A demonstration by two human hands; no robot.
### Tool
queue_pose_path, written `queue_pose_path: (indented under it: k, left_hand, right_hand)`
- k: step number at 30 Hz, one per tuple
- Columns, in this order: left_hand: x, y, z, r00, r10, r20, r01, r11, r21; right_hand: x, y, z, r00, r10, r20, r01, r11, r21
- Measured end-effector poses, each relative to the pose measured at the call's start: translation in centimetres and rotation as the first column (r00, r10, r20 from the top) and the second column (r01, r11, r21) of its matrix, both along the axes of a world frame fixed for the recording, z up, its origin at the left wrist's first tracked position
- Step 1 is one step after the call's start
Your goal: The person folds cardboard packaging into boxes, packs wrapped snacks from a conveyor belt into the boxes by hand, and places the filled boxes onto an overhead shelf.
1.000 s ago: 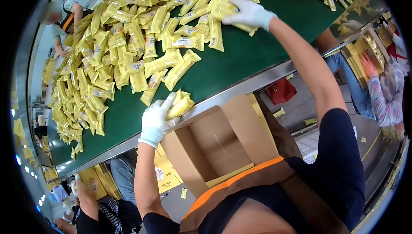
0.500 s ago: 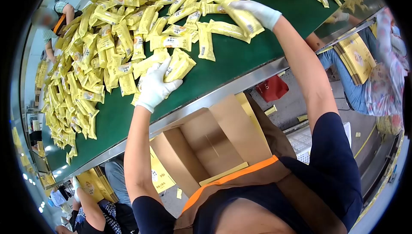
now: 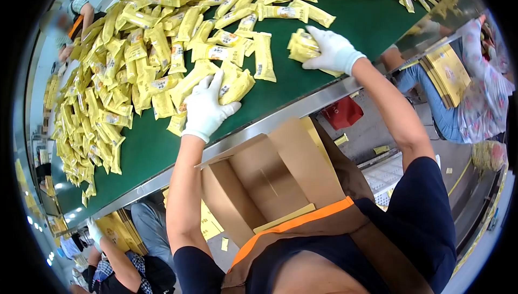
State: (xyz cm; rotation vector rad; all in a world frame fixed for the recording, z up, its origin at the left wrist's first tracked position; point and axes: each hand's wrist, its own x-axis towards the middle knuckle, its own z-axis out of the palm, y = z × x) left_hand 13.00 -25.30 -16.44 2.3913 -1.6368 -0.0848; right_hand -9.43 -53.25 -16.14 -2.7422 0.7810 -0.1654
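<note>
My right hand [image 3: 335, 52], in a white glove, is closed around a small bunch of yellow snack packets [image 3: 303, 46] just over the green belt, near its metal edge. To its left, my gloved left hand [image 3: 205, 111] rests with fingers stretched and thumb spread against several yellow packets. One plump packet [image 3: 236, 84] lies between its fingers and thumb, and another packet [image 3: 193, 81] is partly under the fingers. A single packet [image 3: 264, 56] lies on the belt between my two hands.
A large heap of yellow packets [image 3: 156, 46] covers much of the green belt [image 3: 154, 145]. Below the metal edge [image 3: 253, 127], an open cardboard box [image 3: 259, 172] stands against my apron. A red bag [image 3: 342, 112] lies on the floor. Co-workers sit on both sides with stacked yellow cartons [image 3: 448, 73].
My right hand has come down and toward me from the heap, and now grips a bunch of packets. My left hand has shifted slightly right with the packets beside it.
</note>
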Motion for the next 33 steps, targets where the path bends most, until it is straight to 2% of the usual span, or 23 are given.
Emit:
queue_pose_path:
  k: [2,4,6,8,9,10,12,14,15,16,18,19,20,22,23,24,26,28,29,30,32,33]
  left_hand:
    - [-0.6,-0.4,0.5,0.998,0.044,0.044,-0.044,0.999,0.004]
    - [-1.3,-0.7,2.0,0.997,0.076,0.024,-0.079,0.983,0.167]
    - [-1.3,-0.1,1.5,0.999,0.034,0.001,-0.034,0.994,0.107]
    - [-1.9,0.3,2.5,0.994,0.052,-0.091,-0.037,0.987,0.157]
    - [-1.7,0.8,3.1,0.987,0.046,-0.152,-0.021,0.986,0.167]
    - [-1.3,1.5,3.9,0.994,0.008,-0.107,0.005,0.993,0.119]
    - [0.5,2.5,5.6,0.995,-0.093,-0.018,0.094,0.995,0.025]
    - [3.4,2.4,6.8,0.997,-0.080,-0.004,0.080,0.997,-0.021]
    - [4.6,1.8,7.0,0.993,0.007,-0.118,-0.003,0.999,0.033]
    - [6.5,1.5,5.9,0.983,-0.012,-0.182,0.021,0.999,0.050]
    - [7.3,0.9,4.3,0.960,0.002,-0.279,0.046,0.985,0.164]
    - [6.0,0.5,5.0,0.995,-0.023,-0.102,0.049,0.963,0.266]
    - [4.8,0.6,4.4,0.998,-0.057,-0.012,0.058,0.960,0.274]
    - [2.0,1.0,5.2,1.000,-0.016,-0.015,0.019,0.968,0.252]
    - [1.4,1.9,5.0,0.999,0.001,-0.051,0.010,0.977,0.212]
    - [1.1,3.0,4.2,0.997,0.015,-0.081,-0.003,0.988,0.154]
    - [0.7,5.2,3.2,0.996,-0.050,0.069,0.047,0.998,0.043]
    - [0.5,6.2,2.9,0.998,-0.044,0.049,0.043,0.999,0.022]
    - [0.5,6.3,2.9,0.998,-0.052,0.040,0.051,0.999,0.008]
    - [0.5,6.3,3.2,0.999,-0.048,-0.016,0.049,0.999,0.018]
    - [0.4,6.0,3.4,0.991,-0.031,-0.130,0.034,0.999,0.020]
    - [0.6,5.9,3.4,0.983,-0.023,-0.183,0.028,0.999,0.025]
  right_hand:
    - [-0.1,0.0,0.6,0.983,0.016,-0.185,-0.030,0.997,-0.071]
    - [0.0,0.8,1.8,0.961,-0.011,-0.277,-0.019,0.994,-0.105]
    - [0.6,0.8,2.4,0.936,0.005,-0.353,-0.032,0.997,-0.071]
    - [1.0,-0.3,2.8,0.971,0.064,-0.232,-0.050,0.996,0.069]
    - [1.5,-1.4,1.8,0.996,0.078,-0.053,-0.077,0.997,0.024]
    - [2.2,-0.9,3.7,0.999,0.025,-0.023,-0.023,0.996,0.089]
    - [3.9,-1.9,4.9,0.998,0.056,-0.015,-0.053,0.983,0.176]
    - [5.9,-3.7,5.6,0.995,0.062,-0.083,-0.050,0.989,0.138]
    - [7.0,-5.6,5.0,0.998,0.069,0.001,-0.068,0.979,0.194]
    - [8.1,-7.3,4.4,0.993,0.081,0.088,-0.100,0.964,0.248]
    - [10.2,-8.8,5.4,0.995,0.080,0.063,-0.095,0.951,0.293]
    - [11.5,-9.7,4.8,0.995,0.094,0.039,-0.101,0.935,0.339]
    - [12.3,-10.3,3.6,0.988,0.124,-0.089,-0.093,0.952,0.291]
    - [13.7,-8.6,3.2,0.919,0.182,-0.350,-0.115,0.972,0.204]
    - [13.0,-6.8,3.5,0.890,0.199,-0.411,-0.140,0.976,0.168]
    - [12.9,-6.6,2.4,0.892,0.206,-0.402,-0.185,0.978,0.091]
    - [11.9,-7.0,0.8,0.919,0.199,-0.341,-0.186,0.980,0.071]
    - [9.8,-5.5,1.9,0.936,0.148,-0.321,-0.153,0.988,0.008]
    - [8.4,-4.8,1.9,0.964,0.109,-0.241,-0.101,0.994,0.047]
    - [6.8,-4.0,2.0,0.984,0.059,-0.166,-0.046,0.996,0.082]
    - [3.9,-1.6,1.8,0.991,-0.011,-0.132,0.016,0.999,0.034]
    - [2.9,-1.0,1.6,0.984,0.016,-0.179,-0.014,1.000,0.013]
